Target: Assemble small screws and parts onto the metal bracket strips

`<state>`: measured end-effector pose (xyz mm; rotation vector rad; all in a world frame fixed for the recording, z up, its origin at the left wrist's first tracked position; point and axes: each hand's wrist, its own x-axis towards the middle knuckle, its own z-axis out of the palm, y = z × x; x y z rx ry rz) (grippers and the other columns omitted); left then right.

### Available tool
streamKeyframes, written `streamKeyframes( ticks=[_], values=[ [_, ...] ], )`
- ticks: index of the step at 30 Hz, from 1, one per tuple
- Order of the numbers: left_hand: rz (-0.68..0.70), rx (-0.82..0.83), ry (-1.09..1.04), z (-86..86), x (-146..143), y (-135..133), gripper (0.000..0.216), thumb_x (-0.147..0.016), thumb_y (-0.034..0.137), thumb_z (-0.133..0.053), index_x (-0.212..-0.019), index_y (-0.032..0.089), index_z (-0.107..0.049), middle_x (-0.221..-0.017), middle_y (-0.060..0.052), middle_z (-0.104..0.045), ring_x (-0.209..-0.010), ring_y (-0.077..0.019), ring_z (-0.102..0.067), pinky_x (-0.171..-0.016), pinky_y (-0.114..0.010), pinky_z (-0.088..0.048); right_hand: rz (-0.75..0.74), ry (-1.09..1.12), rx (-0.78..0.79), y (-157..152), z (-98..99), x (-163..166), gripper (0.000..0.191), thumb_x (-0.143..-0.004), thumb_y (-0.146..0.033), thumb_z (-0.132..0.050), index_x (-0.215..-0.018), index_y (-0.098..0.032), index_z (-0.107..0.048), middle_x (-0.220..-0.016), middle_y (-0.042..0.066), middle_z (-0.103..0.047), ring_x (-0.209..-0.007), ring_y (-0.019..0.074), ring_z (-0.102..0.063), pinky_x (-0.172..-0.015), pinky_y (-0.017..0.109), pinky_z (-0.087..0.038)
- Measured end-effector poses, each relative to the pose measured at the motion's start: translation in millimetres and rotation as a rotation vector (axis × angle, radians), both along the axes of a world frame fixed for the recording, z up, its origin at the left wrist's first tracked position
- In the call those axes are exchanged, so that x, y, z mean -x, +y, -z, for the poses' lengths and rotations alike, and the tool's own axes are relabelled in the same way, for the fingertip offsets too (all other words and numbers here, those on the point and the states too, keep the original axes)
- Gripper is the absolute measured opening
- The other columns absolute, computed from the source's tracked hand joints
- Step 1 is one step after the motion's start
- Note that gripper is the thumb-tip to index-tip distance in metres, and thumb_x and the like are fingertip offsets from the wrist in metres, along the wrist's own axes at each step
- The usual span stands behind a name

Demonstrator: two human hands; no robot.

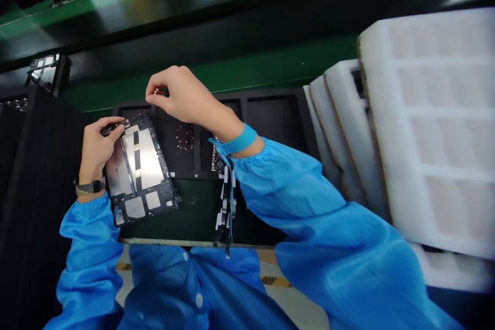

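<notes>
An opened device chassis [141,170] with silver metal plates lies on the dark bench in front of me. My left hand [96,147] grips its upper left corner, fingers closed on the frame. My right hand [181,94] hovers just above the chassis's top right, fingertips pinched on something tiny that I cannot make out. A black compartment tray [270,113] lies under the right hand, and one cell holds a small pile of screws [184,136]. Both arms wear blue sleeves, and a blue strap rings the right wrist.
White foam trays [429,129] lean in a stack at the right. A strip of small circuit parts [226,201] runs down towards the bench's front edge. A green conveyor belt [247,69] crosses behind the tray. A black fixture [44,69] stands at far left.
</notes>
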<state>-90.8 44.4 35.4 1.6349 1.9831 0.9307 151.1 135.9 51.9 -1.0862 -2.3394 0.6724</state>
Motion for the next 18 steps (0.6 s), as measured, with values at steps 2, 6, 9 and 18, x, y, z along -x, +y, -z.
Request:
streamKeyframes(
  ticks=[2, 6, 9, 18],
  values=[
    [-0.011, 0.011, 0.017, -1.8, -2, -1, 0.023, -0.087, 0.030, -0.075, -0.107, 0.023, -0.084, -0.108, -0.007, -0.082, -0.102, -0.0256, -0.076, -0.099, -0.038, -0.060, 0.009, 0.020, 0.011, 1, 1.6, -9, 0.031, -0.111, -0.035, -0.052, -0.118, -0.016, -0.076, -0.113, 0.008, -0.072, -0.113, 0.0276, -0.063, -0.100, 0.038, -0.045],
    [-0.036, -0.002, -0.001, -4.4, -1, -4, 0.025, -0.089, 0.031, -0.074, -0.112, 0.025, -0.082, -0.116, -0.006, -0.081, -0.110, -0.0266, -0.076, -0.101, -0.039, -0.061, 0.013, 0.043, 0.027, -3, 0.2, -23, 0.033, -0.110, -0.039, -0.054, -0.115, -0.015, -0.076, -0.110, 0.009, -0.072, -0.108, 0.0271, -0.065, -0.098, 0.040, -0.046],
    [-0.074, -0.063, 0.004, -6.6, 5, -13, 0.028, -0.091, 0.029, -0.075, -0.118, 0.026, -0.079, -0.126, -0.005, -0.079, -0.122, -0.0273, -0.072, -0.108, -0.042, -0.059, -0.012, 0.032, 0.061, -10, -8.2, -30, 0.032, -0.109, -0.039, -0.057, -0.111, -0.015, -0.078, -0.104, 0.009, -0.073, -0.104, 0.0273, -0.066, -0.095, 0.040, -0.047],
    [-0.392, 0.120, 0.026, -5.7, 21, -89, 0.036, -0.089, 0.039, -0.074, -0.120, 0.021, -0.074, -0.108, -0.009, -0.080, -0.105, -0.0309, -0.077, -0.090, -0.044, -0.063, -0.091, -0.118, 0.316, -37, -21.0, -22, 0.017, -0.102, -0.030, -0.069, -0.095, -0.017, -0.078, -0.086, 0.007, -0.078, -0.084, 0.0223, -0.071, -0.074, 0.031, -0.046]
  ],
)
